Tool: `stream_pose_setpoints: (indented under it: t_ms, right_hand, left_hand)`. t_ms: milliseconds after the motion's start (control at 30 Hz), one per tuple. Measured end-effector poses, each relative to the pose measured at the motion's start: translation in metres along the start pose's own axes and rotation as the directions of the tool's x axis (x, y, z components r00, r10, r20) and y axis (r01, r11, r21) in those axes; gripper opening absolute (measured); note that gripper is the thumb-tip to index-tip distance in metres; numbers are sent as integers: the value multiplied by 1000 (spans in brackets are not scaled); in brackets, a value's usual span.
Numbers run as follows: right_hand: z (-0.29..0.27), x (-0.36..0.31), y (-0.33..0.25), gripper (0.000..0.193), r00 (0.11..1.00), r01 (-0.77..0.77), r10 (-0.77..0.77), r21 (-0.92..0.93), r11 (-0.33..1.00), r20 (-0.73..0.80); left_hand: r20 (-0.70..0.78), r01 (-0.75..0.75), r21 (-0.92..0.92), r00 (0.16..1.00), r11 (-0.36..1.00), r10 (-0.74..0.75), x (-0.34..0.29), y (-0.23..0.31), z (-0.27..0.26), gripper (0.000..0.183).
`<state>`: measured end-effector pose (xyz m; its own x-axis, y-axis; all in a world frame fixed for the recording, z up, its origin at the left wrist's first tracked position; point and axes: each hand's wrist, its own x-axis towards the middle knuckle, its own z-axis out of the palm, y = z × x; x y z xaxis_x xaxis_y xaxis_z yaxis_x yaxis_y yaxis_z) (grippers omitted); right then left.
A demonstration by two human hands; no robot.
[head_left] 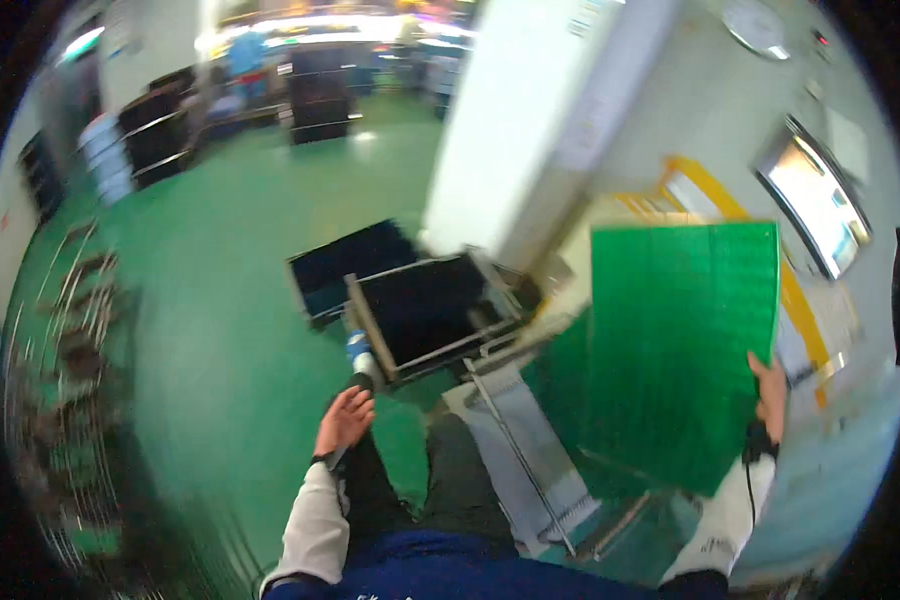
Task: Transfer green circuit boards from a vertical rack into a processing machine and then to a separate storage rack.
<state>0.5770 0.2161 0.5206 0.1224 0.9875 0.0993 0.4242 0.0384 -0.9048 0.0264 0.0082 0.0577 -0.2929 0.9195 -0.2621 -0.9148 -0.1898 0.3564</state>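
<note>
A large green rectangular panel (pixel 685 345) with faint ribbed lines stands tilted up at my right. My right hand (pixel 770 398) grips its right edge, the thumb lying on the face and the other fingers mostly hidden behind. My left hand (pixel 344 420) hangs with nothing in it over my leg, its fingers loosely bent and a little apart. Closest to that hand is a black rectangular box in a metal-edged frame (pixel 435 308). Beside the box lies a second black-topped one (pixel 355 265). White sheets (pixel 535 450) rest between my legs and the panel, with a metal rod across them.
A white pillar (pixel 515 130) rises ahead. On the right wall are a screen (pixel 815 195), a clock (pixel 755 27) and a yellow frame (pixel 805 320). Blurred metal racks (pixel 80 350) line the left side. Black racks (pixel 320 95) stand farther off on the green floor (pixel 220 270).
</note>
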Motion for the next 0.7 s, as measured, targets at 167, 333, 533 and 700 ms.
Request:
stream_pose_setpoints:
  t_ms: [167, 333, 533, 700]
  right_hand:
    - [-49, 50, 97, 32, 968, 139, -50, 359, 923, -247]
    - [-46, 49, 116, 24, 984, 151, 21, 883, 444, -178]
    - [-32, 83, 150, 16, 997, 21, 68, 948, 318, -45]
    - [-15, 108, 191, 25, 980, 86, 139, 928, 362, -145]
  left_hand:
    - [84, -12, -16, 996, 1000, 14, 0, 5, -23, 34]
    - [48, 6, 11, 999, 1000, -6, 2, 2, -11, 32]
    - [32, 3, 90, 999, 996, -6, 3, 6, -13, 33]
    - [31, 4, 110, 999, 994, -7, 3, 4, -10, 34]
